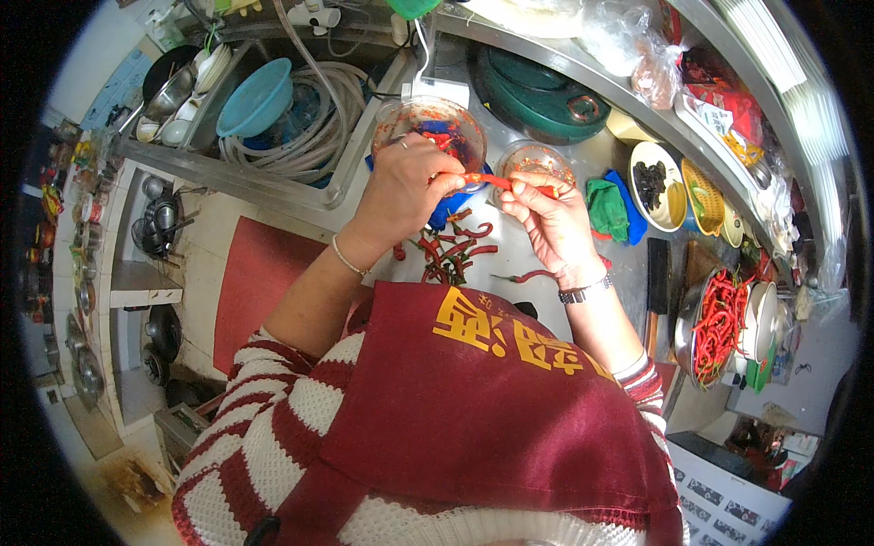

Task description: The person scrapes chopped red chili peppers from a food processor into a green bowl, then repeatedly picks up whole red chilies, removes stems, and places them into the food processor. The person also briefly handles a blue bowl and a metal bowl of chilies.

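Observation:
A red chili pepper (488,180) spans the gap between my two hands, pinched at each end. My left hand (413,174) partly covers a clear bowl (471,126) with red bits stuck to its wall. My right hand (546,211) grips the other end, in front of a smaller clear container (539,158) that also has red flecks inside. Nearer to me on the worktop lies a loose heap of red chilies with green stems (450,258). One single chili (529,276) lies beside my right wrist.
At left, a sink holds a blue basin (256,99) and a coiled hose (328,136). A dark green lidded tub (539,95) stands behind. To the right are a green cloth (606,208), a bowl with black food (666,211) and a metal bowl of red chilies (717,327). A shelf edge overhangs.

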### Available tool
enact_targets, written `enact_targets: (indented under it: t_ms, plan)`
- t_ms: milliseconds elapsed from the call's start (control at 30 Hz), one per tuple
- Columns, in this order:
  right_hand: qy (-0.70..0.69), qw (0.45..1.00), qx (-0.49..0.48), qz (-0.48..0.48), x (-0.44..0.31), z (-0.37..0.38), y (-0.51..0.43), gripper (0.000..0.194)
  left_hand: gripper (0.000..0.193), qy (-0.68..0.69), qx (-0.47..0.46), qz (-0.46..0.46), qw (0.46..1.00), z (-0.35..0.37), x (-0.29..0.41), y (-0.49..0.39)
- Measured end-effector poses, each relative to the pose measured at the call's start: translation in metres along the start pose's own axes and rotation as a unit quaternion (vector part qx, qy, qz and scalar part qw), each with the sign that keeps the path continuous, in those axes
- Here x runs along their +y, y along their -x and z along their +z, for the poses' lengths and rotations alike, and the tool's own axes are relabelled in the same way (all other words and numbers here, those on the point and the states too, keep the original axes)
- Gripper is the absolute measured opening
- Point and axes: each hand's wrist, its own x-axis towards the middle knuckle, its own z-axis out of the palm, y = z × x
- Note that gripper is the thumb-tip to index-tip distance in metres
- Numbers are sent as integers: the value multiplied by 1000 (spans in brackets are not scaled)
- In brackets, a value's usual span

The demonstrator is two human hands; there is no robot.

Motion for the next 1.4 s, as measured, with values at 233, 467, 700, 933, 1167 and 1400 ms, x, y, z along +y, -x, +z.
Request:
enact_targets:
  t_ms: [233, 467, 700, 933, 1167, 1400]
  plan:
    - [26, 1000, -8, -15, 1, 0, 1, 16, 26, -35, -43, 13, 998, -4, 3, 1]
    - [66, 996, -35, -39, 7, 4, 2, 18, 31, -60, -31, 39, 997, 5, 12, 2]
    - [178, 978, -22, -105, 6, 19, 11, 19, 20, -98, -25, 66, 993, 10, 22, 0]
    - [330, 933, -11, -144, 3, 17, 19, 16, 12, -104, -24, 59, 993, 13, 22, 2]
    - [313, 941, -3, -132, 1, 27, 25, 6, 6, -100, -18, 90, 991, 12, 28, 2]
    - [216, 970, -29, -106, -1, 24, 27, 8, 9, 15, -1, 16, 1000, 19, 23, 9]
